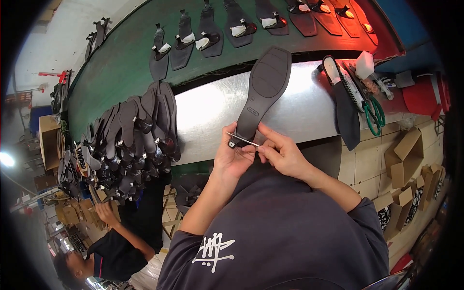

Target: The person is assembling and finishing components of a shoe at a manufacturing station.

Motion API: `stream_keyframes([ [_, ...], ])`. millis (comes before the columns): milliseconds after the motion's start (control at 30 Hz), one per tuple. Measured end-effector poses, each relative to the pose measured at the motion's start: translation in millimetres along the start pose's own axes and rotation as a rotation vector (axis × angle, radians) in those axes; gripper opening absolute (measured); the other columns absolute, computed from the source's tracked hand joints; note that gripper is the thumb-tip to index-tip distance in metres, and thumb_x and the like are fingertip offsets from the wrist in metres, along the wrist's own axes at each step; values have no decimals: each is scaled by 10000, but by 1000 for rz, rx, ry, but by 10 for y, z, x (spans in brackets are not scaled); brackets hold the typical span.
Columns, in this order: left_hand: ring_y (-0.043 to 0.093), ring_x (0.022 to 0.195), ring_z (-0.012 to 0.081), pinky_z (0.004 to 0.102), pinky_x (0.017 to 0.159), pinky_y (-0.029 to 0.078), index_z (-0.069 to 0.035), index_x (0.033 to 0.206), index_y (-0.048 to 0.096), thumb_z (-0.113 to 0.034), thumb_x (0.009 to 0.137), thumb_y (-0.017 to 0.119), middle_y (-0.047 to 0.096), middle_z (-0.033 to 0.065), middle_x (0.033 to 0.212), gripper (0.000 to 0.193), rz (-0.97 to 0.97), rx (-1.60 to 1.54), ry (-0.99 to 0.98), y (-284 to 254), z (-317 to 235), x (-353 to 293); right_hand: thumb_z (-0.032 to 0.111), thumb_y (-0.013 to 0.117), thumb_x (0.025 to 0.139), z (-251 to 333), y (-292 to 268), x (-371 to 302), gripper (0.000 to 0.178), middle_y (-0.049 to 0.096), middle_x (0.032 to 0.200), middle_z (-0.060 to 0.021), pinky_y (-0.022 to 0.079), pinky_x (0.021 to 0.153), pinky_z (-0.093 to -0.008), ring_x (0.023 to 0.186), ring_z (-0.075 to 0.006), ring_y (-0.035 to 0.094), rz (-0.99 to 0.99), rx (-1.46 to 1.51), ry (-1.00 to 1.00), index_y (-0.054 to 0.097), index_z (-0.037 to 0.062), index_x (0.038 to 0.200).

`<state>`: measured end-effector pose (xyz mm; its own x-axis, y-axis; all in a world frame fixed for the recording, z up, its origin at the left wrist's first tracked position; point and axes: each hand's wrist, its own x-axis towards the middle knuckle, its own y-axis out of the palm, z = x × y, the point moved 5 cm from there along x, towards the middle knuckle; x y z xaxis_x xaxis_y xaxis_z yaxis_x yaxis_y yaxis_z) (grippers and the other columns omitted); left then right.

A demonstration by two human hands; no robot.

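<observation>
The left hand [232, 157] grips the heel end of a dark shoe sole [263, 92], tread up, held over the steel bench [299, 111]. The right hand [282, 154] pinches a thin pale strip [243, 140] against that heel. A pile of black sandals [130, 145] lies left; green-handled scissors [373, 113] lie right.

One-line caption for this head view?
Both hands, left hand and right hand, hold a dark shoe sole over a metal bench.

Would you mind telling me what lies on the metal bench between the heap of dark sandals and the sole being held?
In the head view, only bare shiny metal bench lies between the heap of dark sandals and the held sole.
</observation>
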<state>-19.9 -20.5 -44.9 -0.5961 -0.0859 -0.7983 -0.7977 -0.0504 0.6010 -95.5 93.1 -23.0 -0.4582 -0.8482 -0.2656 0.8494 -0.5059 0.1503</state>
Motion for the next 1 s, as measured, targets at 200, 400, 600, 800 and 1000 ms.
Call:
stream_keyframes([
  [200, 530, 608, 88, 205, 416, 336, -142, 959, 597, -267, 884, 655, 623, -18, 824, 157, -15, 59, 110, 50, 31, -80, 18, 505, 945, 41, -72, 21, 371, 531, 686, 14, 418, 585, -226, 618, -69, 482, -94, 31, -123, 548, 0, 1313],
  [400, 523, 583, 88, 214, 437, 357, -111, 958, 598, -357, 921, 602, 610, -6, 797, 250, 41, 208, 262, -18, -91, -56, 129, 465, 1002, 118, -111, 65, 360, 536, 687, 1, 373, 483, -193, 528, -56, 444, 123, 293, 201, 496, -5, 1335],
  [600, 524, 555, 110, 244, 479, 408, -8, 840, 633, -546, 994, 379, 625, 64, 683, 614, -26, 561, 829, 203, -281, -232, 120, 514, 979, 88, 71, -41, 651, 566, 692, -36, 352, 472, -191, 512, -69, 455, 195, 261, 293, 156, 57, 1519],
  [800, 497, 537, 103, 236, 517, 385, -9, 668, 612, -601, 993, 298, 626, 64, 653, 745, -53, 631, 964, 161, -328, -193, 156, 488, 1001, 56, 132, -29, 466, 502, 659, -18, 317, 446, -202, 515, -64, 421, 172, 578, 369, 354, 67, 1438],
  [1000, 455, 510, 108, 221, 504, 363, -34, 685, 583, -692, 954, 215, 562, 24, 603, 801, -53, 634, 940, 201, -337, -235, 124, 503, 982, 170, 4, -24, 196, 589, 701, -29, 347, 445, -216, 519, -74, 489, 144, 509, 305, 584, 53, 1146],
])
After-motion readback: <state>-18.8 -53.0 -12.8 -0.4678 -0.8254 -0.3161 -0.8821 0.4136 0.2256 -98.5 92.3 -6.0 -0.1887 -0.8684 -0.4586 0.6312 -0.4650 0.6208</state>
